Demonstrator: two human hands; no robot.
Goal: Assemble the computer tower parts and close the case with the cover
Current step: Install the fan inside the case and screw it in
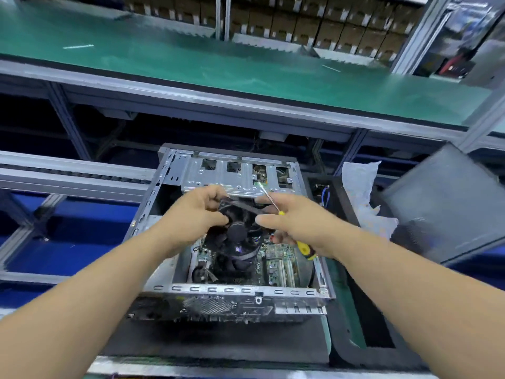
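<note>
Fan (240,228) between both hands, gripped.

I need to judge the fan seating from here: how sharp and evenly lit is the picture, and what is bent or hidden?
Head view: smeared and soft throughout; wide-angle bends the green shelf; the fan sits dark inside the case, its seating unreadable behind the left hand and the right hand, which holds the screwdriver.
</note>
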